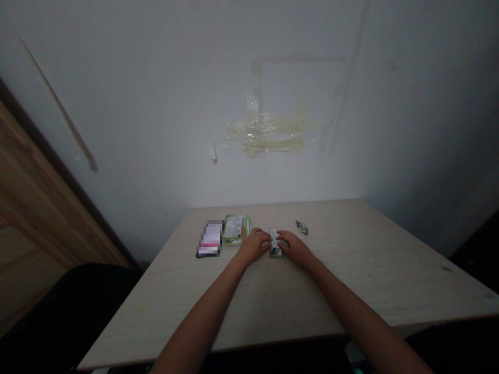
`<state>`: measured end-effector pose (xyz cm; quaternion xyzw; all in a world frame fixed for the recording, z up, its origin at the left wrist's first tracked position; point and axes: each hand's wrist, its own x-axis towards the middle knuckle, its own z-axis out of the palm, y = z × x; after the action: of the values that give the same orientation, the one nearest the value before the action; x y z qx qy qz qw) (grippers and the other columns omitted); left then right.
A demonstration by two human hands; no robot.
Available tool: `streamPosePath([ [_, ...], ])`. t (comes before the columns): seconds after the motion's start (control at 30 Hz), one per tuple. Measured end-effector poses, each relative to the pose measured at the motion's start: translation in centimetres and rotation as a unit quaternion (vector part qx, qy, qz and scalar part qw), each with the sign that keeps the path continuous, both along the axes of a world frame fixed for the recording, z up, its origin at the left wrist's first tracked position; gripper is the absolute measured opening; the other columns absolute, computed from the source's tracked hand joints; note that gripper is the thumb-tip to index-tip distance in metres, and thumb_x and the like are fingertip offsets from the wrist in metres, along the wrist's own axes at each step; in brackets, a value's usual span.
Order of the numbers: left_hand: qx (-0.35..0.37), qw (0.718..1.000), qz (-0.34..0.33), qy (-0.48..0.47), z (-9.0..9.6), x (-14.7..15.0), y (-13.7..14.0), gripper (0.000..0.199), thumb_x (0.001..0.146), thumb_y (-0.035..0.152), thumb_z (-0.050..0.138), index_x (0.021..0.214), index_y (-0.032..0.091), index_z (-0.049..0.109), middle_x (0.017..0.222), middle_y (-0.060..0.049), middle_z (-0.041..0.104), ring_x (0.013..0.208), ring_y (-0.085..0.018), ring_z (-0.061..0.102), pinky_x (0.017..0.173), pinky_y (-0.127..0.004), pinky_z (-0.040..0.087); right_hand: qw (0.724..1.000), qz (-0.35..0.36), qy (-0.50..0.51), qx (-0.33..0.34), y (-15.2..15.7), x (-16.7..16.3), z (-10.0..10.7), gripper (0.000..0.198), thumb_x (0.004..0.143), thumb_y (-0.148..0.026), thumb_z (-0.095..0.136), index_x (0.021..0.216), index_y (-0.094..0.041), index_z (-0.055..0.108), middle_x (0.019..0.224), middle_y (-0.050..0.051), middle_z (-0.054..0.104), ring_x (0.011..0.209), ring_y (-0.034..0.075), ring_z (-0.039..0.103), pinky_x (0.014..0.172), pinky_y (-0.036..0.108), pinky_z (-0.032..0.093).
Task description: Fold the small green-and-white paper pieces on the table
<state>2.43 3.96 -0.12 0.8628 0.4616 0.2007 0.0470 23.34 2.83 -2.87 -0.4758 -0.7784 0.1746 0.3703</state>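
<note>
A small white and green printed packet (275, 253) lies on the table between my two hands, with a dark multicoloured band near its lower end. My left hand (254, 246) rests at the packet's left edge, fingers stretched towards it and thumb spread away. From the other side, my right hand (296, 249) reaches over the packet's right part with its fingers apart, touching its surface. Neither hand is closed round anything. Just left of my left hand sits a stack of larger green and white packets (234, 228), partly covered by that hand.
A phone with a blurred-out screen (211, 239) lies at the left of the packets. A small crumpled green wrapper (301, 227) is right of my right hand. The pale wooden table (351, 234) meets a wall (156, 104) bearing old clear tape (268, 136).
</note>
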Motion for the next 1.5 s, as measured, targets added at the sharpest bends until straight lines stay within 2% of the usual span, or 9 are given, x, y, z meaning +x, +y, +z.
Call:
streamPosePath([
  [0.2,0.003,1.000,0.005,0.013,0.0,-0.1,0.1,0.023,0.088,0.043,0.059,0.108,0.039,0.070,0.129,0.003,0.065,0.138,-0.031,0.035,0.109,-0.074,-0.011,0.999,-0.005,0.047,-0.002,0.6,0.1,-0.4,0.024,0.085,-0.029,0.058,0.100,-0.017,0.072,0.128,0.013,0.062,0.121,0.022,0.055,0.109,0.038,0.038],
  [0.4,0.006,1.000,0.013,0.024,0.2,-0.1,0.0,0.023,0.087,0.045,0.059,0.107,0.041,0.070,0.128,0.004,0.067,0.138,-0.032,0.036,0.108,-0.074,-0.013,0.995,-0.037,0.092,-0.006,1.4,0.4,-0.1,0.017,0.083,-0.027,0.061,0.085,-0.017,0.075,0.104,0.012,0.068,0.101,0.021,0.062,0.097,0.037,0.045],
  [0.77,-0.008,1.000,0.022,0.020,0.5,-0.1,-0.3,0.026,0.087,0.048,0.059,0.111,0.043,0.068,0.129,0.004,0.066,0.138,-0.033,0.036,0.107,-0.074,-0.016,0.993,-0.113,0.025,-0.024,1.1,0.3,0.0,0.015,0.078,-0.026,0.066,0.078,-0.015,0.076,0.104,0.013,0.065,0.100,0.024,0.061,0.095,0.037,0.045],
  [1.07,-0.024,0.999,0.032,0.017,0.3,-0.1,-0.2,0.029,0.087,0.048,0.059,0.114,0.043,0.066,0.130,0.004,0.065,0.139,-0.032,0.034,0.107,-0.075,-0.014,0.991,-0.120,0.056,-0.017,1.6,0.4,-0.4,0.014,0.076,-0.026,0.063,0.074,-0.018,0.074,0.102,0.009,0.066,0.102,0.023,0.060,0.098,0.038,0.043],
  [1.3,-0.023,0.999,0.038,0.013,0.0,-0.2,0.0,0.036,0.085,0.050,0.060,0.120,0.044,0.062,0.129,0.002,0.065,0.139,-0.032,0.034,0.107,-0.074,-0.016,0.993,-0.117,0.030,-0.008,1.7,0.2,-0.4,0.016,0.077,-0.027,0.062,0.077,-0.016,0.074,0.106,0.011,0.064,0.106,0.024,0.057,0.100,0.039,0.041],
  [1.5,-0.030,0.999,0.028,0.020,0.2,-0.3,0.1,0.032,0.085,0.051,0.059,0.117,0.045,0.065,0.131,0.005,0.064,0.140,-0.033,0.032,0.107,-0.074,-0.016,0.993,-0.120,0.009,-0.001,1.6,0.1,-0.3,0.014,0.077,-0.024,0.061,0.076,-0.016,0.073,0.106,0.011,0.064,0.106,0.024,0.057,0.101,0.037,0.040],
])
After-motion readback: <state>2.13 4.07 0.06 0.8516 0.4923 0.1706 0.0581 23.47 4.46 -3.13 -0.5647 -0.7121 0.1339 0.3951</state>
